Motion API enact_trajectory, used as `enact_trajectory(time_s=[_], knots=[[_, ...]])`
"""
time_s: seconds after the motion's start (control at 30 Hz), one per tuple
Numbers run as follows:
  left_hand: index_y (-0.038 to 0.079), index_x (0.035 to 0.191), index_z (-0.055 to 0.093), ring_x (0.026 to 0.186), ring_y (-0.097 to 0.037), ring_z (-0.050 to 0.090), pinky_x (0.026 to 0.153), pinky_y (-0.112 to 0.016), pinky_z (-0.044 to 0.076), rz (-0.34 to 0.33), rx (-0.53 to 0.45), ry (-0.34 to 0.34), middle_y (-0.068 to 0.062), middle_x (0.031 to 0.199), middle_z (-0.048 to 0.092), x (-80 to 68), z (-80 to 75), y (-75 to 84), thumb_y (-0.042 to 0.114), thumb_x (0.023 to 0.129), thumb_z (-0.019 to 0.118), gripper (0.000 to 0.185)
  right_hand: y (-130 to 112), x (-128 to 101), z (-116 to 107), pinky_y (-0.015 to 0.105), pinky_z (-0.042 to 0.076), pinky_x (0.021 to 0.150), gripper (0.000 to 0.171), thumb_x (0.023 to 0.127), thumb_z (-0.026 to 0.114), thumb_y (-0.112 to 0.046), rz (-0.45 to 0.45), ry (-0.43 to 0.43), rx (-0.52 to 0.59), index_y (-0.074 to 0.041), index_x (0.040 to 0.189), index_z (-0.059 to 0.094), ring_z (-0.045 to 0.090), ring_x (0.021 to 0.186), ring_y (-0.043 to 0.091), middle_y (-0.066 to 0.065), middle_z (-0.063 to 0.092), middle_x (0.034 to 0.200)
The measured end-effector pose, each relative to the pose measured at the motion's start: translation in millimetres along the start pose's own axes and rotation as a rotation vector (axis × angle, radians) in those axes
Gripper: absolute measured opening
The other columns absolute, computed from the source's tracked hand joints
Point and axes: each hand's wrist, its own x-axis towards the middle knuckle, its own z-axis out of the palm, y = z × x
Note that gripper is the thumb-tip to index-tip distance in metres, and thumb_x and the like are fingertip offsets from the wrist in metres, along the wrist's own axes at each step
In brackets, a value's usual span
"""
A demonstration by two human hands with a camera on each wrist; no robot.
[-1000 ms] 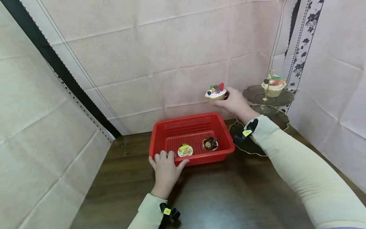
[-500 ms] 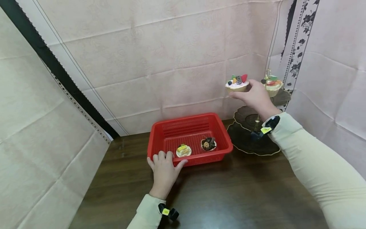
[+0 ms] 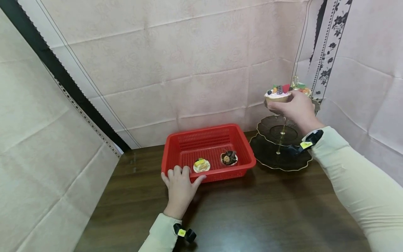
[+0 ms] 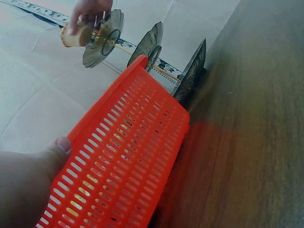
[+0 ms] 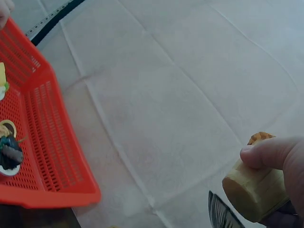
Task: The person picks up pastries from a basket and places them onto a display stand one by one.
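Note:
My right hand [image 3: 300, 110] pinches a cupcake [image 3: 277, 97] topped with white cream, berries and a red piece. It holds the cupcake at the top tier of a dark three-tier stand [image 3: 267, 126]; whether the base touches that plate, I cannot tell. In the right wrist view, the thumb [image 5: 259, 156] presses on the pale side of the cupcake. Another cupcake [image 3: 306, 91] on the top tier is partly hidden behind the hand. My left hand [image 3: 180, 192] grips the front rim of a red plastic basket [image 3: 226, 173], thumb [image 4: 59, 148] along its outer wall.
Inside the basket lie a yellow-topped cupcake [image 3: 201, 165] and a dark chocolate-topped one [image 3: 228, 158]. The stand's lower tiers [image 3: 267, 154] show dark, gold-edged plates just right of the basket. Pale cloth walls [image 3: 157, 70] enclose the brown wooden table [image 3: 252, 210].
My right hand has carried the cupcake rightward from above the basket's right side to the stand's top tier, dipping slightly lately. My left hand stays on the basket rim.

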Motion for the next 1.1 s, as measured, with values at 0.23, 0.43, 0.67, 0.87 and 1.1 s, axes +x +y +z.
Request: enact_trajectory(time_s=[0.23, 0.43, 0.67, 0.87, 1.1], knots=[[0.007, 0.107, 0.064, 0.103, -0.037, 0.047, 0.106, -0.077, 0.019, -0.004, -0.003, -0.008, -0.015, 0.100, 0.055, 0.0, -0.2, 0.5, 0.066, 0.078, 0.075, 0.066, 13, 5, -1, 0.066, 0.024, 0.100, 0.098, 0.080, 0.070, -0.067, 0.016, 0.043, -0.113, 0.007, 0.140, 0.047, 0.044, 0.120, 0.049, 0.031, 0.055, 0.131], [0.007, 0.107, 0.064, 0.103, -0.038, 0.047, 0.106, -0.077, 0.018, -0.003, -0.004, -0.008, -0.015, 0.100, 0.054, 0.1, 0.6, 0.3, 0.066, 0.078, 0.076, 0.066, 19, 7, -2, 0.065, 0.025, 0.100, 0.093, 0.080, 0.072, -0.065, 0.032, 0.041, -0.151, 0.006, 0.136, 0.051, 0.045, 0.119, 0.052, 0.030, 0.057, 0.129], [0.008, 0.106, 0.064, 0.104, -0.038, 0.047, 0.106, -0.077, 0.018, -0.005, -0.005, -0.007, -0.015, 0.100, 0.055, 0.7, 1.5, 0.1, 0.066, 0.078, 0.075, 0.066, 19, 10, -5, 0.066, 0.024, 0.101, 0.094, 0.082, 0.071, -0.065, 0.054, 0.000, -0.164, 0.006, 0.139, 0.048, 0.044, 0.119, 0.054, 0.032, 0.054, 0.130], [0.007, 0.106, 0.064, 0.104, -0.037, 0.047, 0.106, -0.077, 0.017, -0.004, -0.009, -0.009, -0.015, 0.099, 0.054, 0.5, 0.9, 0.8, 0.066, 0.078, 0.076, 0.066, 18, 11, -5, 0.065, 0.026, 0.101, 0.093, 0.083, 0.071, -0.063, 0.072, -0.010, -0.167, 0.007, 0.139, 0.048, 0.044, 0.120, 0.054, 0.032, 0.053, 0.131], [0.007, 0.106, 0.064, 0.103, -0.037, 0.047, 0.106, -0.076, 0.018, -0.005, -0.009, -0.008, -0.015, 0.099, 0.054, 0.5, 0.7, 0.5, 0.066, 0.078, 0.076, 0.066, 18, 11, -4, 0.064, 0.021, 0.106, 0.101, 0.080, 0.077, -0.059, 0.086, 0.023, -0.064, 0.004, 0.147, 0.035, 0.041, 0.127, 0.053, 0.030, 0.047, 0.142]])
